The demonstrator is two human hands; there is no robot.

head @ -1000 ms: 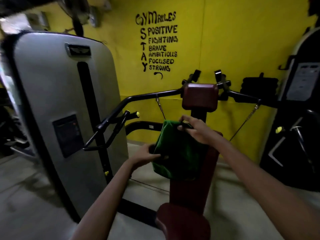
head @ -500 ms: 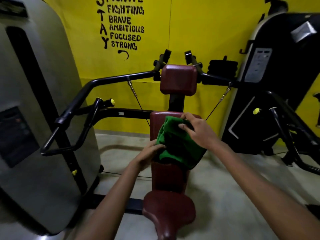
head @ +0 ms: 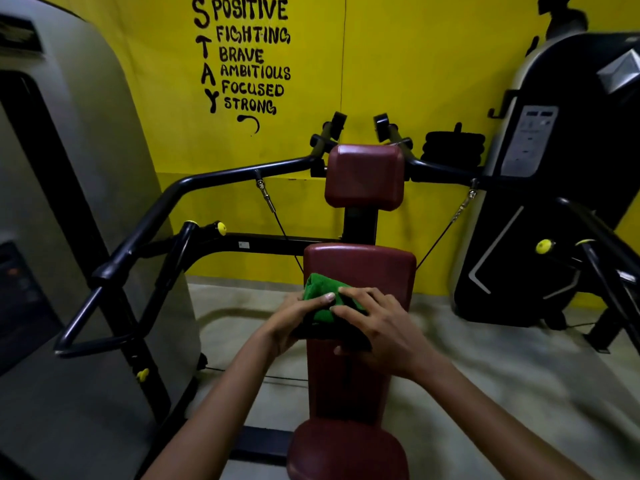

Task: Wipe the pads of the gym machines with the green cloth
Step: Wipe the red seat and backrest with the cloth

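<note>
Two hands hold one green cloth point(head: 320, 301) against the upper left part of the back pad point(head: 367, 271): the left hand point(head: 294, 320) grips its left edge with thumb on top, and the right hand point(head: 372, 320) has its fingers curled over its right side. The cloth is bunched, bright green above, dark below. Three maroon pads show: head pad point(head: 363, 174), back pad, seat pad point(head: 346, 452)

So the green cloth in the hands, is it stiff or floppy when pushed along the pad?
Probably floppy: the green cloth is bunched in soft folds between the left hand and right hand. It looks thick, so it should slide over the smooth back pad while pressed, though it may bunch further.
</note>
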